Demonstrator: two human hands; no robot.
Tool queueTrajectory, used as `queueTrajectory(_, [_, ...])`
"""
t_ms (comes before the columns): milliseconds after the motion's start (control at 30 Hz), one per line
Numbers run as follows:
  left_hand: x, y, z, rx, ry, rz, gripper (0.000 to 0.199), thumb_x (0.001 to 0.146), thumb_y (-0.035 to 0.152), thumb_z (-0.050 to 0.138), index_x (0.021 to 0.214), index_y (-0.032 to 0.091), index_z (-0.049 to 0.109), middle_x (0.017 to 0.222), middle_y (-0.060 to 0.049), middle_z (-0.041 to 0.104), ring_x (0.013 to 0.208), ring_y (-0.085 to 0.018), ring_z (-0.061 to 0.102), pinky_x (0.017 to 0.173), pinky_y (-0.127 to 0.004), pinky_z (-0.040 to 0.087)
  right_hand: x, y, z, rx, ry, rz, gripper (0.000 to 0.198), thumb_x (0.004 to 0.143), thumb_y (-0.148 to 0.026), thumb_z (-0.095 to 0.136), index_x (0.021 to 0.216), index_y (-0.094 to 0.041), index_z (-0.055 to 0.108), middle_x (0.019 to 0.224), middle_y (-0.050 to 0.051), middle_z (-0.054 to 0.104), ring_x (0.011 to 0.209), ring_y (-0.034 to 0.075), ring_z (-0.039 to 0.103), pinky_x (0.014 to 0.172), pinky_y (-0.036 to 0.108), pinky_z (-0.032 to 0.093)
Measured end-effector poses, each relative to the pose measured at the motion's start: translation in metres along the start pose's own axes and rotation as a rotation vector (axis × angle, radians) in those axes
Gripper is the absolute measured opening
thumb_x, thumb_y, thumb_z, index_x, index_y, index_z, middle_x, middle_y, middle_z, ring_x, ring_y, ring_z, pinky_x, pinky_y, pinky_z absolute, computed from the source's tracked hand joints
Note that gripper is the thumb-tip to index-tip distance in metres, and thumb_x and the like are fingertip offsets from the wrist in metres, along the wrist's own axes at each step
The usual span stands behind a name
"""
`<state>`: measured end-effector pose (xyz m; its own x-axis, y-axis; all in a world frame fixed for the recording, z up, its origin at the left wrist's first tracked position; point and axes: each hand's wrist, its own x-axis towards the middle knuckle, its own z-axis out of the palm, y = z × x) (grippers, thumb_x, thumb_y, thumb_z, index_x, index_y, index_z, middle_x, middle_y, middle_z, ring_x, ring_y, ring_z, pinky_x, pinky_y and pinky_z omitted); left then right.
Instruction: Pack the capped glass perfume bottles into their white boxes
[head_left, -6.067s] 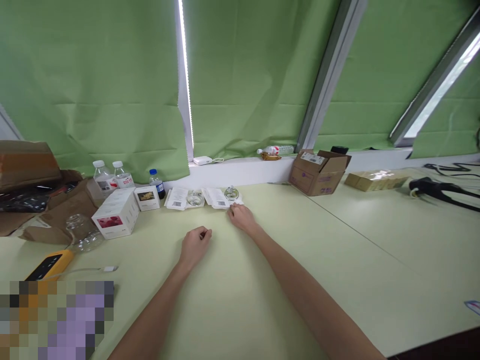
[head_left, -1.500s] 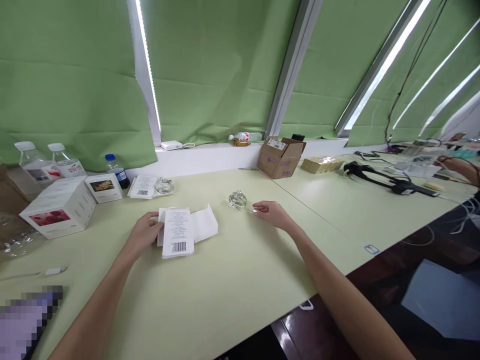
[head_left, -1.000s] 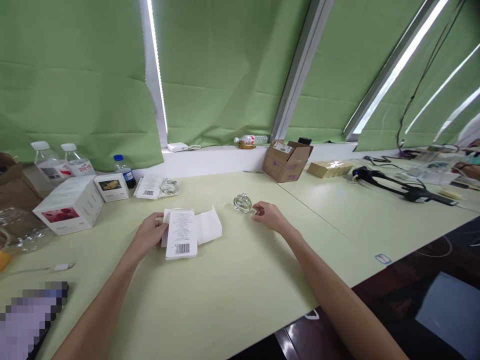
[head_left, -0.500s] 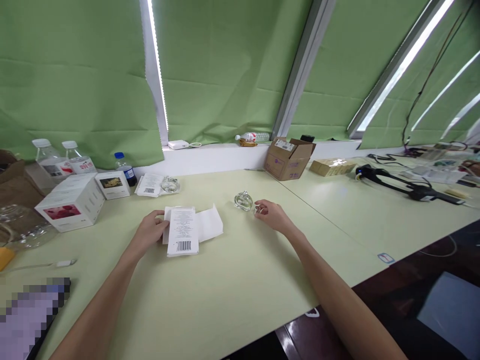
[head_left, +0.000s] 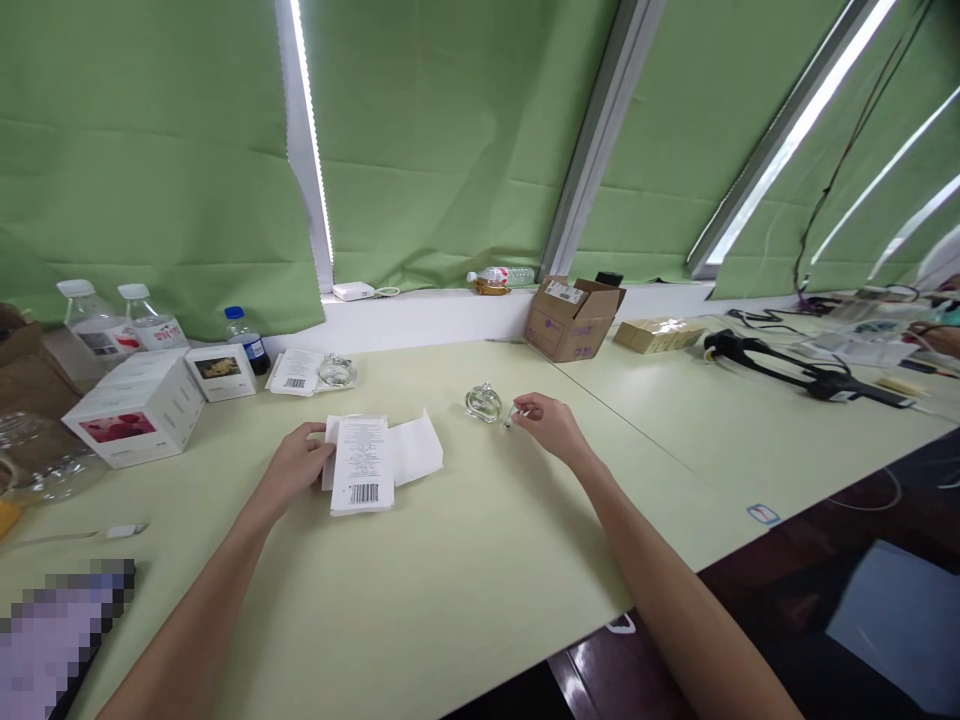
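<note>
My left hand (head_left: 300, 458) grips the left edge of a flat white cardboard box (head_left: 363, 465) with printed text and a barcode. The box lies on the table with a white flap (head_left: 417, 448) spread out to its right. My right hand (head_left: 547, 425) pinches a small clear piece (head_left: 511, 416), perhaps a glass stopper, just above the tabletop. Left of those fingertips, and apart from them, sits a rounded clear glass bottle (head_left: 483, 402) with pale liquid. Farther back, a similar clear bottle (head_left: 337, 371) rests beside another flat white box (head_left: 295, 371).
White boxes with pictures (head_left: 135, 410) and a blue-capped bottle (head_left: 249, 342) stand at the left. A phone-like device (head_left: 67, 640) lies near front left. At the back is an open cardboard carton (head_left: 571, 320); a black frame-like device (head_left: 810, 372) lies right. The table's front edge runs diagonally.
My right hand has turned slightly, so more of the small clear piece shows below the fingertips. My left hand stays on the white box. The whole view has shifted slightly.
</note>
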<state>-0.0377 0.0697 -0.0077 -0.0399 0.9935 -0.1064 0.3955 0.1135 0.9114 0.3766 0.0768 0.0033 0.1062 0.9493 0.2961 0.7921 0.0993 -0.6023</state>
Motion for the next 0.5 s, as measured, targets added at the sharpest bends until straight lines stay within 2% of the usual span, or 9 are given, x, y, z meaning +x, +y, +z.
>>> queueTrajectory(233, [0.002, -0.003, 0.000, 0.021, 0.000, 0.010, 0.052, 0.070, 0.037, 0.058, 0.119, 0.020, 0.053, 0.071, -0.002, 0.065, 0.058, -0.018, 0.061, 0.047, -0.024, 0.041, 0.001, 0.009, 0.000, -0.071, -0.102, 0.056, 0.022, 0.066, -0.030, 0.066, 0.085, -0.019, 0.068, 0.082, 0.004, 0.070, 0.073, 0.017, 0.063, 0.065, 0.025, 0.046])
queueTrajectory(333, [0.000, -0.001, 0.000, 0.024, -0.006, 0.014, 0.052, 0.071, 0.037, 0.057, 0.119, 0.019, 0.053, 0.068, -0.002, 0.064, 0.056, -0.018, 0.060, 0.047, -0.025, 0.041, 0.001, 0.008, 0.005, -0.090, -0.109, 0.060, 0.026, 0.067, -0.031, 0.066, 0.091, -0.020, 0.067, 0.087, 0.004, 0.070, 0.075, 0.017, 0.063, 0.067, 0.025, 0.046])
queueTrajectory(400, [-0.002, 0.001, 0.000, 0.025, -0.001, 0.004, 0.053, 0.071, 0.037, 0.057, 0.120, 0.018, 0.052, 0.067, -0.001, 0.063, 0.055, -0.018, 0.060, 0.047, -0.025, 0.040, 0.001, 0.007, 0.006, -0.097, -0.104, 0.062, 0.035, 0.068, -0.033, 0.066, 0.101, -0.020, 0.065, 0.090, 0.005, 0.070, 0.077, 0.017, 0.064, 0.068, 0.026, 0.046])
queueTrajectory(500, [-0.004, 0.005, 0.000, 0.010, 0.000, -0.012, 0.054, 0.070, 0.035, 0.057, 0.121, 0.018, 0.051, 0.069, -0.002, 0.064, 0.056, -0.018, 0.061, 0.046, -0.025, 0.040, -0.001, 0.002, 0.003, -0.093, -0.044, 0.057, 0.044, 0.072, -0.039, 0.064, 0.112, -0.020, 0.060, 0.095, 0.006, 0.070, 0.074, 0.017, 0.064, 0.068, 0.027, 0.046])
